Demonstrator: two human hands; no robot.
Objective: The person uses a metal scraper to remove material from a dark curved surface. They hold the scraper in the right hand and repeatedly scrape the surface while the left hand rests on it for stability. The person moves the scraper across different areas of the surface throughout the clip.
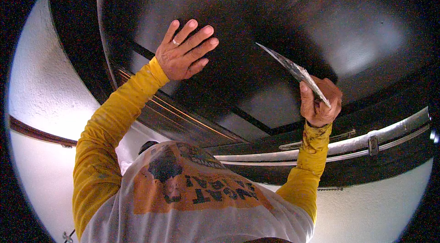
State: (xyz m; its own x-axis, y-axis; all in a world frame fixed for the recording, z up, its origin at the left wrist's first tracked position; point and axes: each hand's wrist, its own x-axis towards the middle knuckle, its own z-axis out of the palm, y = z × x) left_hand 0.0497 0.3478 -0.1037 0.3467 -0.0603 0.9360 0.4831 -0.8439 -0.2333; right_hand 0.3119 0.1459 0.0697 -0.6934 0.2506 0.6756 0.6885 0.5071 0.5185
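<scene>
My left hand (185,50) is raised with its back towards the camera, fingers spread and a ring on one finger. It holds nothing; behind it lies a dark, glossy surface (237,26), and I cannot tell whether they touch. On the right, my right hand (321,102) grips a flat, thin-bladed tool (292,69), probably a putty knife or scraper, seen nearly edge-on. Its tip points up and left, and pale residue coats the part near my fingers. The grip hides its handle. Both yellow sleeves reach up from a white shirt (206,225) with an orange print.
A pale pipe (347,150) with thin lines beside it and a small bracket (373,145) crosses the lower right. White textured walls (48,84) stand at left and lower right. Narrow orange-lit strips (192,115) run diagonally below my left hand.
</scene>
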